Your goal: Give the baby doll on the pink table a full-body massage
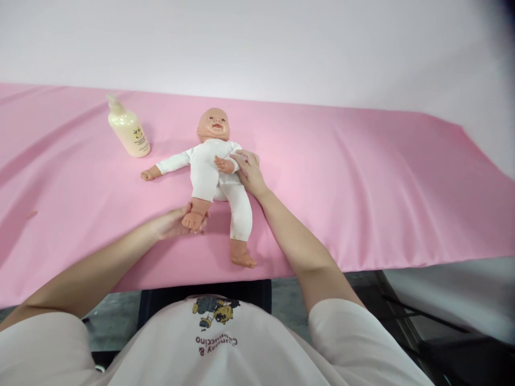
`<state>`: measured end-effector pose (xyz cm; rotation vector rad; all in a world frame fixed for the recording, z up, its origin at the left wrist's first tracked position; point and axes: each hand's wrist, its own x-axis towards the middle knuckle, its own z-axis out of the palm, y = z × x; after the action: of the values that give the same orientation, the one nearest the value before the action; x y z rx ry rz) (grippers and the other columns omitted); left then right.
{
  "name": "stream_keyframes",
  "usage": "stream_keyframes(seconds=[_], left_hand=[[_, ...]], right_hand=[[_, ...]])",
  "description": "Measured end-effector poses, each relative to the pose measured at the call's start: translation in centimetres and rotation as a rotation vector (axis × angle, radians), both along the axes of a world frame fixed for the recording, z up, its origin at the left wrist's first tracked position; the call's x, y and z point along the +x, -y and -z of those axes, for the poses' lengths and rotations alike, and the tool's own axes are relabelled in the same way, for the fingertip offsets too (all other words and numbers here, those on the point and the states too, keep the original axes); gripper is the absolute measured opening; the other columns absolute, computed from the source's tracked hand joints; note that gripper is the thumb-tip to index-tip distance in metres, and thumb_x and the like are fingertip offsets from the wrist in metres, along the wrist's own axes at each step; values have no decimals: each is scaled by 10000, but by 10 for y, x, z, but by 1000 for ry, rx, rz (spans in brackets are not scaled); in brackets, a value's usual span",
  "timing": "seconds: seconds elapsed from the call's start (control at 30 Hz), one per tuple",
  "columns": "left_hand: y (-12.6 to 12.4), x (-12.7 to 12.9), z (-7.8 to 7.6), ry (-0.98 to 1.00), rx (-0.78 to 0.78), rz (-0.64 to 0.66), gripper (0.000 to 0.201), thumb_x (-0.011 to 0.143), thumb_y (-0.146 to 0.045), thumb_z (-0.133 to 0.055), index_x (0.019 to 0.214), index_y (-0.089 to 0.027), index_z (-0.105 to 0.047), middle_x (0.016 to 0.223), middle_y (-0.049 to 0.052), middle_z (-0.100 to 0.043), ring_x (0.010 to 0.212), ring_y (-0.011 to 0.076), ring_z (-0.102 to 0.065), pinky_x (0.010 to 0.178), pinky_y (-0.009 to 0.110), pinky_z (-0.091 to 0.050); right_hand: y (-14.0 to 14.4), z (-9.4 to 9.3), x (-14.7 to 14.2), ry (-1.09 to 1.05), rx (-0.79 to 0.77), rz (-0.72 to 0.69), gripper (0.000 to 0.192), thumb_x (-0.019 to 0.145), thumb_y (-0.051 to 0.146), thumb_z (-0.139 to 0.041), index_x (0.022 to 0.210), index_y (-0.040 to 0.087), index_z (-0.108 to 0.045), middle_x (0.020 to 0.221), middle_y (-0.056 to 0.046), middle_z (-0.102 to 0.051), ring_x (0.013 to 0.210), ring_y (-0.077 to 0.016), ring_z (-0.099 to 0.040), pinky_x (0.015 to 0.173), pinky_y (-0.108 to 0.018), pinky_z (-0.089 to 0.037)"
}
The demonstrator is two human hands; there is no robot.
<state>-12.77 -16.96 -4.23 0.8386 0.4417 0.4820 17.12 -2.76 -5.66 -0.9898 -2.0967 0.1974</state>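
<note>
A baby doll (205, 166) in a white cloth body lies on its back on the pink-covered table, head away from me. My left hand (177, 222) is closed around the foot and ankle of the doll's leg on the left, which is bent up and raised a little. At the doll's other side, my right hand (250, 172) rests with fingers stretched over its arm and flank, the thumb side hidden. The doll's other leg lies straight toward the table's front edge.
A cream pump bottle (131, 131) stands at the back left, beyond the doll's outstretched arm. Pink cloth (362, 187) with folds covers the table. A white wall (281, 48) rises behind it. The table's front edge runs close to my body.
</note>
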Motion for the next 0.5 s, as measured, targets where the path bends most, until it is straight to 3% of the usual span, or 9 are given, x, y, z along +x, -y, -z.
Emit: stream_keyframes(seconds=[0.13, 0.27, 0.4, 0.5], left_hand=[[6, -2, -7, 22, -61, 66, 615, 879, -693, -671, 1196, -166, -680, 957, 58, -697, 840, 164, -647, 891, 338, -527], [10, -8, -16, -82, -38, 224, 641, 891, -650, -689, 1296, -155, -637, 1181, 128, -711, 997, 218, -688, 887, 335, -541], [12, -8, -19, -103, -2, 358, 645, 897, -635, -689, 1314, -149, -622, 1111, 143, -746, 966, 238, -720, 836, 344, -571], [11, -9, -21, -160, 48, 453, 621, 887, -625, -709, 1275, -146, -634, 1024, 127, -763, 930, 238, -734, 866, 371, -583]], right_hand=[[-3, 3, 1, -101, -31, 9, 493, 1030, 570, -394, 1389, 302, -600, 1427, -117, -564, 1387, -317, -470, 1223, -606, -321], [-11, 11, 5, -382, -139, 58, 641, 959, 736, -433, 1374, 269, -573, 1388, -125, -587, 1353, -311, -505, 1222, -591, -360], [-17, 17, 11, -698, -241, 143, 643, 914, 776, -488, 1277, 258, -606, 1282, -103, -643, 1253, -269, -588, 1173, -530, -446], [-22, 18, 19, -877, -332, 184, 650, 898, 741, -542, 1376, 301, -545, 1380, -81, -599, 1274, -244, -597, 1102, -488, -510]])
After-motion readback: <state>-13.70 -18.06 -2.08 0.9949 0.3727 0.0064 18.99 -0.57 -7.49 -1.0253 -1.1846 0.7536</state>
